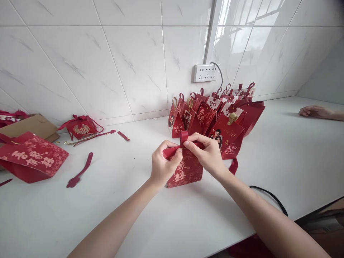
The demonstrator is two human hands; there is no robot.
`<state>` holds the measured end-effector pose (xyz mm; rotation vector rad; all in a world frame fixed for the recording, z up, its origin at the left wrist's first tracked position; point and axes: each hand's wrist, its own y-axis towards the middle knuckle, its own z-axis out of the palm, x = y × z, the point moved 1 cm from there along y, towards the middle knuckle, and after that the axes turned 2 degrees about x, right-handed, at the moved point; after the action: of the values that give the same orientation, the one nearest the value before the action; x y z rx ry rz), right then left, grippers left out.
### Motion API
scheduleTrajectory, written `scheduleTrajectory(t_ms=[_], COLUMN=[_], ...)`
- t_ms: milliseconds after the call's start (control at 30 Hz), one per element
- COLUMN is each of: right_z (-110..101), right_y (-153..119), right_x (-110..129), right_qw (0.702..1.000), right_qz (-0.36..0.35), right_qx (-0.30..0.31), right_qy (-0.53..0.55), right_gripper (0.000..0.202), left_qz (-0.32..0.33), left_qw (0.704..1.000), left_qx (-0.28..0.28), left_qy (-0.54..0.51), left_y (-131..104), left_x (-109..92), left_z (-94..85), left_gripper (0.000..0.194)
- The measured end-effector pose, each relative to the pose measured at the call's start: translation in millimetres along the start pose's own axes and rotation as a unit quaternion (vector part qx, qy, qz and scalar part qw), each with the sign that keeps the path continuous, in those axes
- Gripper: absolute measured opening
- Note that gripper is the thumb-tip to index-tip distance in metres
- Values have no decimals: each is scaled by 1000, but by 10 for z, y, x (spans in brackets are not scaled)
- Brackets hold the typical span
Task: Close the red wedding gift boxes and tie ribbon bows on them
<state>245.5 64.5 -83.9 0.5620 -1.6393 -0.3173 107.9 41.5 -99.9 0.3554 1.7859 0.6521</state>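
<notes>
A red gift box with pale characters stands upright on the white table, between my hands. My left hand pinches the left side of its top edge, thumb in front. On the right side of that edge, my right hand is closed with thumb and index finger together near the base of a red ribbon loop. The loop sticks up from the middle of the top. My fingers hide part of the top edge and of the box's front.
Several finished-looking red boxes stand behind, near the wall socket. At left lie a larger red box, a small red bag and a loose strap. Another person's hand rests at far right. A black cord crosses the front edge.
</notes>
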Motion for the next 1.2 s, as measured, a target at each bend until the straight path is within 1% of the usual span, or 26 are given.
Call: scheduleTrajectory(t_ms=[100,200,300,467,900,1200], right_z=[-22,-50,-71,-79,-74,-87], right_y=[-2,-5,-4,1,1,6], right_x=[22,47,56,61,28,25], right_qw=[1000,999,996,996,995,995], right_qz=[2,-3,-11,-19,-26,-17], right_qx=[11,53,89,85,87,89], right_qy=[-2,-3,-2,-36,-40,-44], right_gripper=[12,8,13,19,20,14], left_qz=[-4,-8,-10,-3,-13,-9], left_qw=[1000,1000,1000,1000,1000,1000], left_qx=[1,3,2,-2,1,3], left_qy=[-3,-8,-9,-4,-1,-1], left_y=[-4,-7,-4,3,-6,0], left_x=[11,21,21,6,16,5], left_z=[-3,-7,-4,5,-6,-9], left_gripper=[10,11,11,11,11,12])
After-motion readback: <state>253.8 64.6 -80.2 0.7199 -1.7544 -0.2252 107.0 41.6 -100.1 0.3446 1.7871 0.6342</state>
